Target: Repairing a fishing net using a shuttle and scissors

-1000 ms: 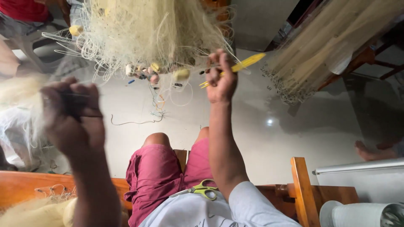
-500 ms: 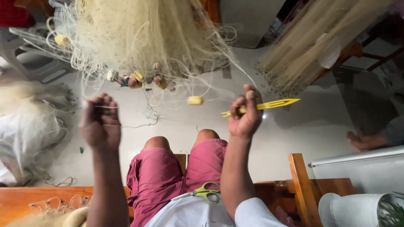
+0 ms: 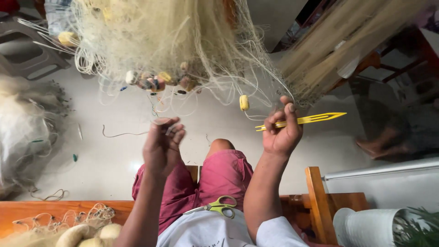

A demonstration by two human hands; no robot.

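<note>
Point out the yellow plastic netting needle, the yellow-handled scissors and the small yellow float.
Yellow plastic netting needle (image 3: 315,118), head view, mid-shaft.
Yellow-handled scissors (image 3: 222,206), head view, handle loops.
Small yellow float (image 3: 244,102), head view, centre.

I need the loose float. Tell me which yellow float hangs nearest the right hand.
The single yellow float dangling alone on a line just left of the right hand; the others sit bunched under the net.

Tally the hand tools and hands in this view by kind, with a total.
Yellow plastic netting needle, held in the right hand: 1
Scissors with yellow-green handles, on the lap: 1
Bare hands, counting the left hand pinching thin line: 2
Total: 4
</note>
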